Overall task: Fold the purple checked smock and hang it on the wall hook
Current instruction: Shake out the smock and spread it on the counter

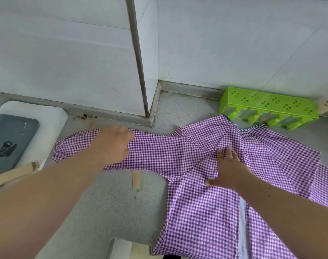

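- Smock (206, 193): purple checked, spread flat on the grey counter (122, 202), toward the right. One sleeve (150, 152) stretches out to the left along the counter; the body runs down toward the near edge and hangs over it at the bottom of the view. A white strip shows along a seam at the lower right.
- Green rack (267, 107): perforated plastic, standing at the back of the counter against the wall, just behind the smock's collar. Several clear holders sit in its front; their contents cannot be made out.
- White basin (53, 116): at the far left, with a dark grey tray (12, 139) lying in it. The tray bears a printed mark, too small to read.
- Left hand (114, 144): on the outstretched sleeve, about midway along it. It is blurred; the fingers look curled onto the cloth, but whether they pinch it cannot be told.
- Right hand (228, 169): flat on the smock near the base of the sleeve, fingers straight and spread, thumb out to the left, pressing the cloth down.
- Tape strip (136, 179): tan, stuck to the counter just below the sleeve.
- Wooden piece (15, 174): at the left edge, near the basin, partly hidden by the left forearm.
- Wall (234, 43): white panels, with a metal-edged corner post (138, 58) coming down to the counter behind the sleeve.
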